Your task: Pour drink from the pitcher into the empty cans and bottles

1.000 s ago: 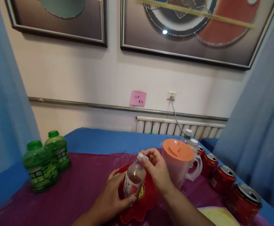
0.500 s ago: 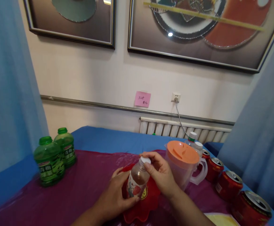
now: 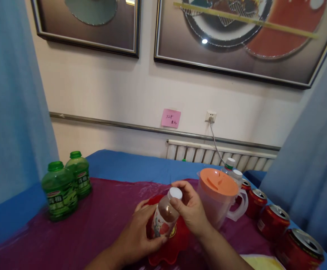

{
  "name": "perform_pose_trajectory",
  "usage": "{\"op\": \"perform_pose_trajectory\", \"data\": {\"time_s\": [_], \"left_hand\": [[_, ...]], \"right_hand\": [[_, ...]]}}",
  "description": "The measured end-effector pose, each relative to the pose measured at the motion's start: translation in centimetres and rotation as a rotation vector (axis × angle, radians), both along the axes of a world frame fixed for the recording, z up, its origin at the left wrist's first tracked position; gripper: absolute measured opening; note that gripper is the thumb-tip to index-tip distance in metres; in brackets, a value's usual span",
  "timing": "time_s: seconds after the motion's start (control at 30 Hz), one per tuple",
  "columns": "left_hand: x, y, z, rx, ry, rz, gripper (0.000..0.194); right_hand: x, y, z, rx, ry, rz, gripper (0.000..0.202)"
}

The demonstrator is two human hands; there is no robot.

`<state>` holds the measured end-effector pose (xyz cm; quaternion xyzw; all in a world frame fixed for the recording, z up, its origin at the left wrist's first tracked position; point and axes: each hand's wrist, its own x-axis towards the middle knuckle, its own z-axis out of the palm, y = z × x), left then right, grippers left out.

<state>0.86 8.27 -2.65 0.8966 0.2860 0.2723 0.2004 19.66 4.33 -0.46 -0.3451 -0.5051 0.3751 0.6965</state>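
A small clear bottle [image 3: 163, 219] with a printed label and a white cap [image 3: 175, 193] is held tilted over a red scalloped dish [image 3: 180, 243]. My left hand [image 3: 137, 232] wraps round the bottle's body, its thumb across the lower front. The thumb and fingers of my right hand [image 3: 191, 210] grip the white cap at the top. The bottle's base is partly hidden by my left hand. Just right of my right hand stands a clear pitcher [image 3: 212, 202] with an orange lid.
Two green bottles [image 3: 59, 191] stand at the left on the purple sheet [image 3: 104, 210]. Several red cans [image 3: 273, 221] line the right edge, with clear white-capped bottles [image 3: 237, 176] behind the pitcher. A yellow-and-white item [image 3: 261, 261] lies at the bottom right.
The bottle has tipped slightly, its cap a little further right. The fingers of my right hand have shifted on the cap, and my left hand stays round the body.
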Motion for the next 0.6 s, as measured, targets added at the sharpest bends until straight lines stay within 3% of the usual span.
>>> {"op": "perform_pose_trajectory", "data": {"time_s": [0.1,0.3,0.5,0.6], "left_hand": [[0.1,-0.2,0.2,0.006,0.007,-0.009,0.051],[0.3,-0.5,0.7,-0.007,-0.001,-0.007,0.043],[0.6,-0.8,0.9,-0.047,-0.004,-0.029,0.041],[0.6,-0.7,0.9,-0.04,-0.018,-0.019,0.035]], "right_hand": [[-0.3,0.0,-0.2,0.001,0.048,0.006,0.043],[-0.6,-0.3,-0.4,0.028,-0.141,-0.155,0.046],[-0.6,-0.2,-1.3,0.013,-0.175,-0.232,0.057],[-0.4,-0.6,-1.2,0.082,-0.205,-0.179,0.065]]}}
